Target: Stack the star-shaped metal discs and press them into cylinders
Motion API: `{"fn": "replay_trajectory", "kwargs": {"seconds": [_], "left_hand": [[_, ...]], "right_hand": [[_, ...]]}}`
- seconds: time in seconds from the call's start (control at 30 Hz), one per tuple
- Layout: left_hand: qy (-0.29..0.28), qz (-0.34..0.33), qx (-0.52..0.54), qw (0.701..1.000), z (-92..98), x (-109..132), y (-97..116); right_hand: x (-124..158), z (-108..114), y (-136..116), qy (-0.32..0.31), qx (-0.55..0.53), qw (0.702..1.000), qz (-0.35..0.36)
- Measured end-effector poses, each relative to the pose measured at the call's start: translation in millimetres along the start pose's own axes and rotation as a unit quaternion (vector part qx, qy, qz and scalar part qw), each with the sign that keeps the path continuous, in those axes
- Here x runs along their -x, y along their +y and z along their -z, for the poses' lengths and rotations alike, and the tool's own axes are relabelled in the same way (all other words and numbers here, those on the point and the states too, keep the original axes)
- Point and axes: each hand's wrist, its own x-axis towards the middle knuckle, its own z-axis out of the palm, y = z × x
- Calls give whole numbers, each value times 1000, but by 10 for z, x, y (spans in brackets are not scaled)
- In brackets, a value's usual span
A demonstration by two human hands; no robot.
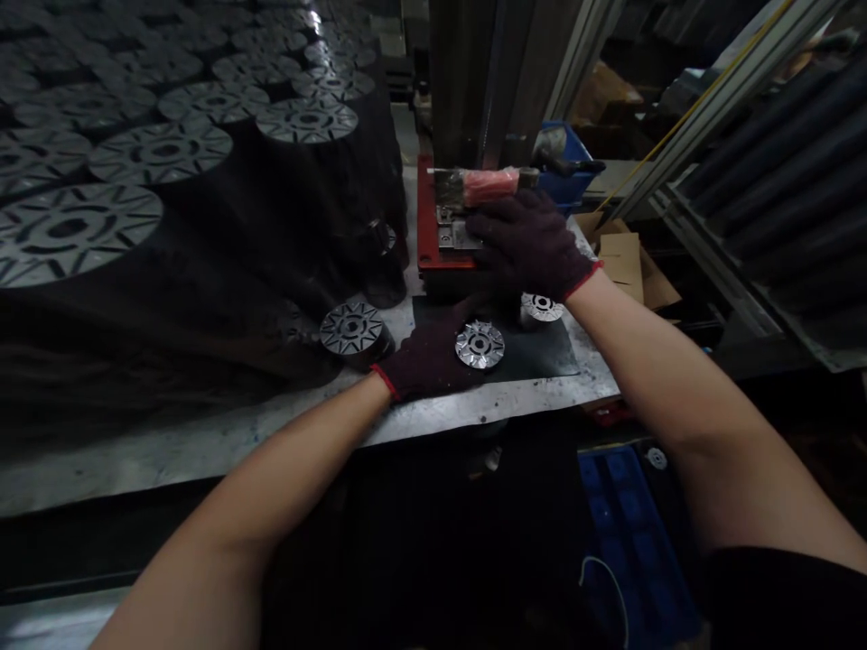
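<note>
My left hand [433, 355], in a dark maroon glove with a red cuff, closes against the left side of a round metal part [480, 344] with radial slots in its top face. Its fingertips are lost in shadow. My right hand [528, 236], gloved alike, is higher up over the red machine base [428, 217]. The fingers are bent down by a small metal block [455, 235]; whatever they hold is hidden. Just above them runs a bar wrapped in pink [491, 184]. Another slotted part [542, 307] stands beneath my right wrist.
Tall dark stacks with slotted ends [308, 119] crowd the left side. A single slotted piece [351, 328] stands left of my left hand. A dark mat [542, 354] covers part of the metal table [433, 411]. Behind are a blue bin [565, 185] and cardboard [621, 262]; below right, a blue tray [619, 506].
</note>
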Motion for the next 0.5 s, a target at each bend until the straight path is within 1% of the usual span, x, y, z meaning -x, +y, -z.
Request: {"fn": "replay_trajectory", "kwargs": {"seconds": [0.03,0.07,0.1,0.13,0.17,0.2,0.23,0.27,0.3,0.33,0.37,0.4,0.43,0.5], "left_hand": [[4,-5,-1,1000,-15,-7,-21],[14,-10,-6,1000,-34,-16,-45],[26,-12,-12,1000,-54,-26,-69],[37,-10,-20,999,-71,-37,-91],[45,-3,-27,999,-84,-46,-108],[46,5,-32,998,-92,-53,-122],[44,8,-31,999,-95,-57,-133],[40,4,-27,999,-95,-60,-142],[37,-5,-22,999,-92,-61,-151],[35,-13,-16,999,-89,-62,-159],[35,-20,-14,999,-87,-63,-168],[36,-23,-15,999,-88,-64,-175],[37,-23,-19,999,-90,-66,-178],[41,-17,-30,999,-97,-69,-173]], "right_hand": [[-26,-48,36,11,-9,1000,14],[3,-88,17,44,-25,999,12],[82,-119,-54,97,-52,994,-12],[203,-142,-170,165,-92,980,-63],[353,-162,-318,236,-142,952,-136],[521,-183,-480,295,-201,907,-222],[692,-209,-640,322,-266,855,-309],[854,-240,-787,314,-315,815,-372],[995,-278,-911,291,-356,787,-412],[1107,-318,-1009,268,-385,767,-438],[1187,-360,-1081,249,-402,758,-449],[1234,-398,-1131,236,-409,759,-448],[1252,-432,-1162,230,-403,769,-439],[1228,-484,-1183,216,-371,807,-406]]}}
